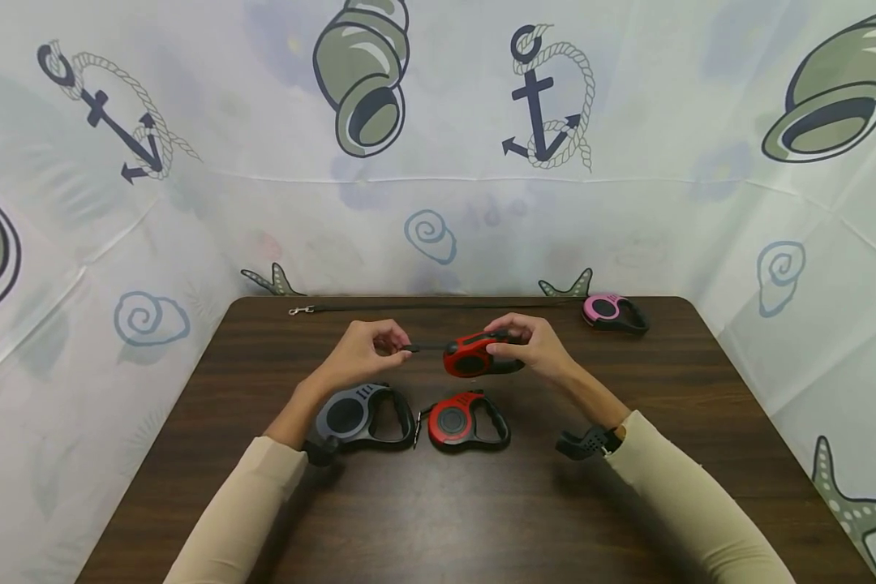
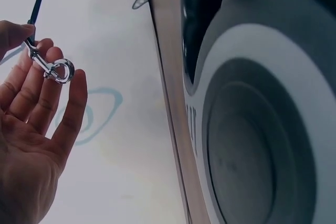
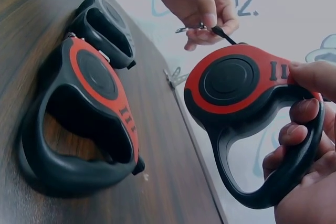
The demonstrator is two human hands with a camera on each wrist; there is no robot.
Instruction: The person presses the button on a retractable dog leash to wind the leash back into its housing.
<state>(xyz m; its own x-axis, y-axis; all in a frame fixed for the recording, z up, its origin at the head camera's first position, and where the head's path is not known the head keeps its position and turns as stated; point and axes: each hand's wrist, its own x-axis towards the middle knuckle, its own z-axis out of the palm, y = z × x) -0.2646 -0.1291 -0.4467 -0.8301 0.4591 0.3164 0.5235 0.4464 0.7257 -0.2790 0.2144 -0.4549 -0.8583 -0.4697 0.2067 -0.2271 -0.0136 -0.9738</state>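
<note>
My right hand (image 1: 529,345) grips the black handle of a red retractable dog leash (image 3: 226,80), raised above the table. Its fingers curl round the handle, with the thumb on top. A short length of black cord (image 1: 432,348) runs out of this leash to my left hand (image 1: 368,353). There the thumb and fingers pinch the cord's end beside a silver snap hook (image 2: 59,70). Below the hands, a second red leash (image 1: 454,422) and a grey leash (image 1: 345,416) lie on the table.
A pink leash (image 1: 602,308) lies at the table's back right. Its cord (image 1: 438,307) stretches along the back edge to a metal clip (image 1: 302,310) at the left. A patterned cloth (image 1: 438,130) hangs behind the dark wooden table (image 1: 438,519).
</note>
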